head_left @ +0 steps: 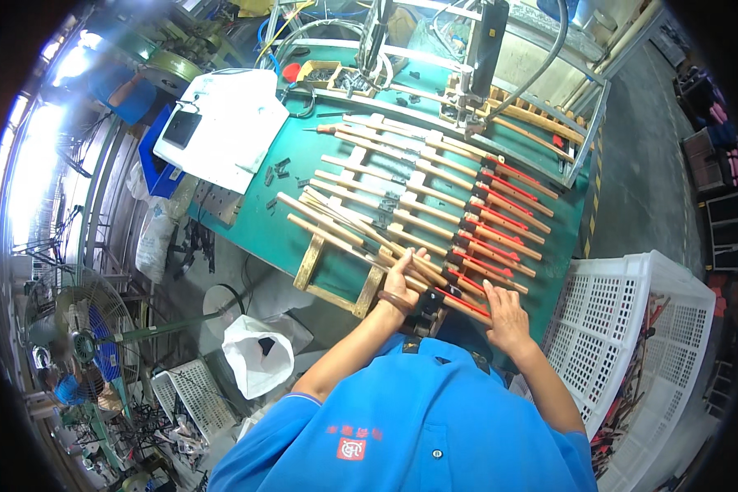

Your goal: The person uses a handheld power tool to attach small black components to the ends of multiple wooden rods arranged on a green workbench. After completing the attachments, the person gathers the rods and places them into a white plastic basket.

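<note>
A row of slim wooden rods (439, 195) lies side by side on a slotted rack on the green table, each with a black fitting and a red strip (500, 269) towards its right end. At the near end of the row, my left hand (400, 283) is closed around several wooden rods (336, 220) that fan out to the upper left. My right hand (508, 318) is at the right end of the nearest red-stripped rod (467, 307), its fingers stretched out; its contact with the rod is partly hidden. A wooden frame (307, 262) juts from the table's near edge.
Black clips (280, 168) lie on the table (254, 234), beside a white machine cover (221, 127). Small-parts boxes (320, 72) and a metal-framed fixture (476, 82) stand behind. White crates (603, 316) holding rods are at right; a white sack (257, 361) and a fan (82, 332) at left.
</note>
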Demonstrator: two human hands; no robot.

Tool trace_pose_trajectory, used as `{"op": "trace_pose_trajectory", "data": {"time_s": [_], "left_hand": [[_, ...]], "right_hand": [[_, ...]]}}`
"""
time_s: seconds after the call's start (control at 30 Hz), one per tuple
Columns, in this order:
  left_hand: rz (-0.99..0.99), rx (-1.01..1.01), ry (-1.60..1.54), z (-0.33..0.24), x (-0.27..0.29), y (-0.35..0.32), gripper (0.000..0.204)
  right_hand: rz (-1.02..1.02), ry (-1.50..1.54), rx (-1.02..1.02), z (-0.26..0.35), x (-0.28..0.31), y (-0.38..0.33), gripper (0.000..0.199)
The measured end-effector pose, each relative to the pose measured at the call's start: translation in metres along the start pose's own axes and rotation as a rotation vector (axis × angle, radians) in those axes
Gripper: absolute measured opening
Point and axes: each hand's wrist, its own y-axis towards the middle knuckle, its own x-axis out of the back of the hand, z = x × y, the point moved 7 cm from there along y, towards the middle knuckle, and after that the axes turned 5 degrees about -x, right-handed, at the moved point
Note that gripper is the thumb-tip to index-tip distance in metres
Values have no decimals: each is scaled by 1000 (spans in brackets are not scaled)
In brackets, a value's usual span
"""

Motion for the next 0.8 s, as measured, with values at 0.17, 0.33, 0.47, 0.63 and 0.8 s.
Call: {"op": "trace_pose_trajectory", "data": {"time_s": [0.17,0.33,0.47,0.63,0.8], "left_hand": [[78,26,4,1,-23,5,31],[-131,65,444,-4,-9,-1,28],[168,82,89,1,-33,9,31],[71,68,72,8,-70,21,23],[-69,234,170,6,-87,9,18]], "right_hand": [[-64,-70,65,5,47,9,78],[179,102,108,-18,44,31,63],[182,451,278,-39,82,89,64],[-223,-47,-139,-114,80,226,74],[-2,-134,-148,-131,67,271,74]]}}
